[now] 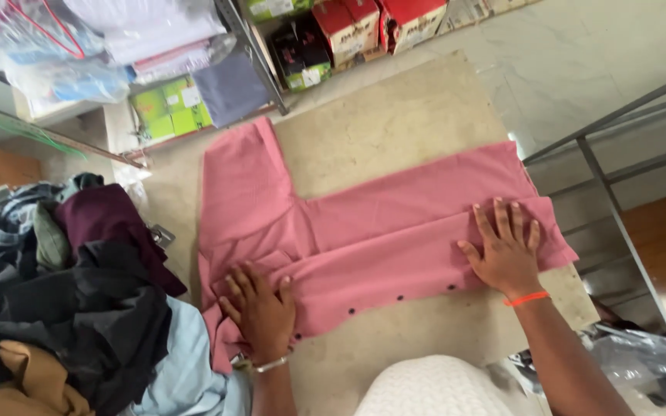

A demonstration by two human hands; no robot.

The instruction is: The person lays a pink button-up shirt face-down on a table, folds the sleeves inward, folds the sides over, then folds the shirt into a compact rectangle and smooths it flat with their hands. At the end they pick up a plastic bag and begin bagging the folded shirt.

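A pink buttoned shirt [379, 231] lies flat on a beige table [395, 123], one sleeve stretched away from me at the left. My left hand [260, 312] presses flat on the shirt near its collar end, fingers spread. My right hand [506, 250] lies flat on the shirt's hem end, fingers apart, with an orange band at the wrist. Dark buttons run along the near edge between the two hands. Neither hand grips anything.
A heap of dark, maroon, light blue and tan clothes [79, 308] sits at the left. Red boxes [364, 27] and green boxes [171, 108] stand on the floor beyond the table. A grey metal rack [618, 169] is at the right, clear plastic bags [634, 358] below it.
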